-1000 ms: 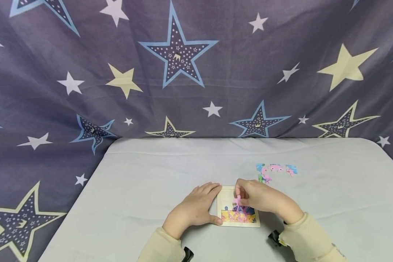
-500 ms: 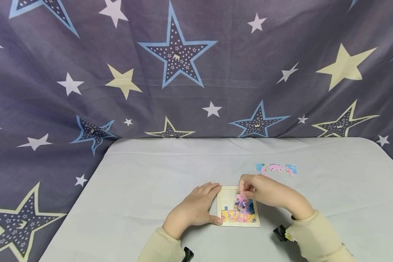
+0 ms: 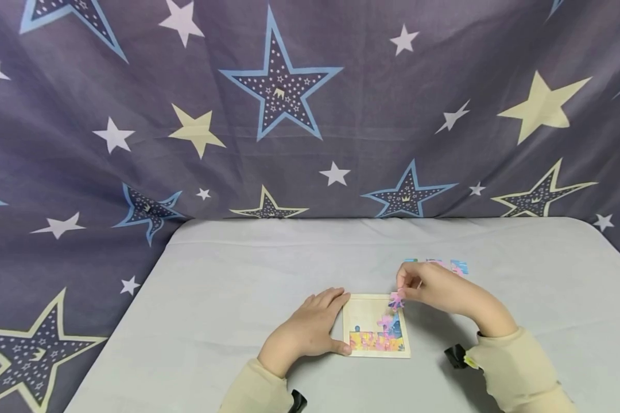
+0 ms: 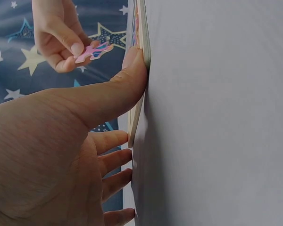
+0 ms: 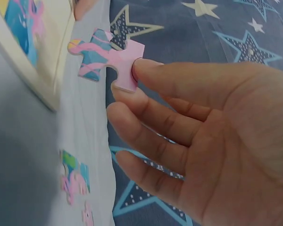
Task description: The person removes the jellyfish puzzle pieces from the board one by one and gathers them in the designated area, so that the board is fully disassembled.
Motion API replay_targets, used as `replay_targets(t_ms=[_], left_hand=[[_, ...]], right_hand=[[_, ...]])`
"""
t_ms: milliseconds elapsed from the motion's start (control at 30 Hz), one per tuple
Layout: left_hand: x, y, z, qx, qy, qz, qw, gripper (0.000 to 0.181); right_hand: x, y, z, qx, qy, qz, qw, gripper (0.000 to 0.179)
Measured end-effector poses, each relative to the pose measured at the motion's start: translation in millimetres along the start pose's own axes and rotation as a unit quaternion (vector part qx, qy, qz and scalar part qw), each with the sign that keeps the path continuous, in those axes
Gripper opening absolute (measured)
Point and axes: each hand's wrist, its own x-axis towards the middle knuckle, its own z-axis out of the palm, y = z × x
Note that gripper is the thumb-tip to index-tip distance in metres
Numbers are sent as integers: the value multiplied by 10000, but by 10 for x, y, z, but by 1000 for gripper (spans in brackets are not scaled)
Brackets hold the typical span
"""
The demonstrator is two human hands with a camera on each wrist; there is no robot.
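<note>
Right hand (image 3: 434, 287): fingers bent, thumb and forefinger pinching the pink end of a flat, pink-and-blue jigsaw piece with rounded knobs (image 5: 104, 57).
Held piece: in the air, not yet set, above the far right corner of a square, pale, wood-like frame (image 3: 377, 354).
Left hand (image 3: 312, 325): fingers extended and not gripping; resting along the left side of the frame, with thumb at its near left corner, probably for keeping it steady.
Near row of yellow-and-pink pieces (image 3: 377, 341): apparently complete from left to right.
Next row of pink-and-blue pieces (image 3: 394, 327): begun at the right only; exact count not possible to tell.
Pale bare board (image 3: 363, 312): visible at left and far, so to be filled.
Loose printed pieces (image 3: 460, 267): lying far right on the whitish cloth (image 3: 237, 298), partly hidden by the right hand; at least three, not yet used.
Progress: perhaps around half done, by judgement.
</note>
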Motion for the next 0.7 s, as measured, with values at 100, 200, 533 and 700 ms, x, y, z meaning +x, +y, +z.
replay_targets(t_ms=[100,200,533,700], left_hand=[[1,-1,5,-11,1,-2,10000,100],[2,4,-1,-4,16,-4,10000,100],[-3,8,-24,-47,30,3,10000,100],[-15,10,-8,-45,4,-30,10000,99]], right_hand=[[-29,35,-50,-1,130,53,9999,12],[-51,72,-103,-32,244,111,9996,10],[-118,220,-264,-151,550,333,9978,8],[-180,315,-322,-121,874,535,9947,7]])
